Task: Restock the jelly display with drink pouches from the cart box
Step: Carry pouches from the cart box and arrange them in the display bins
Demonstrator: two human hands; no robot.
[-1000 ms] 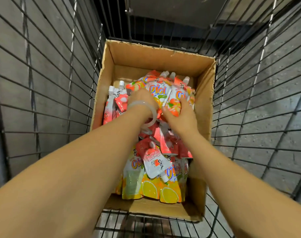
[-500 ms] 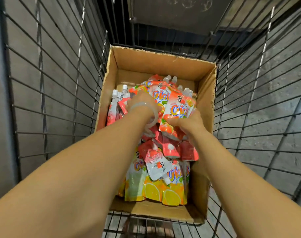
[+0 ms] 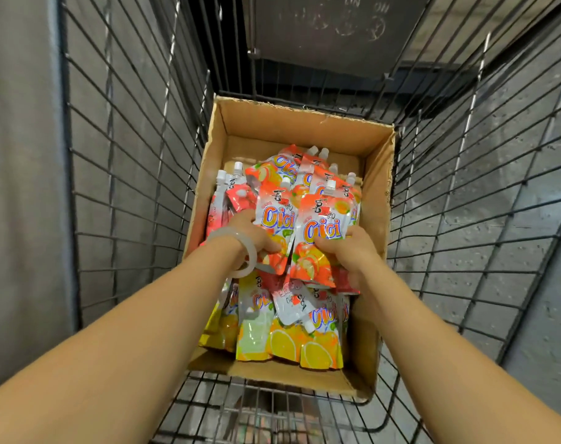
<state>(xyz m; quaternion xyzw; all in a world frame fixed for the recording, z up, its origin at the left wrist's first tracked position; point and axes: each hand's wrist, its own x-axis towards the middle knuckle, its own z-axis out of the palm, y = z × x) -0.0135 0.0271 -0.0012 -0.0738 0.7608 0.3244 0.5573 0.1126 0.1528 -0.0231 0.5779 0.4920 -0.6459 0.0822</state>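
An open cardboard box (image 3: 376,174) sits in a wire cart and holds many spouted drink pouches. Both hands lift a fanned bundle of orange-red pouches (image 3: 308,200) above the box's middle. My left hand (image 3: 255,237), with a pale bangle on its wrist, grips the bundle's lower left edge. My right hand (image 3: 348,248) grips its lower right, thumb over the front pouch. Yellow and green pouches (image 3: 288,341) lie flat at the box's near end. A few red-and-white pouches (image 3: 224,200) stand against the left wall.
The black wire cart (image 3: 128,174) walls rise close on the left, right and far sides of the box. A dark panel (image 3: 320,30) hangs beyond the cart's far end. Grey floor shows through the mesh.
Both hands have gathered the orange-red pouches and raised them toward me, out of the pile. The view has shifted so the box sits further right.
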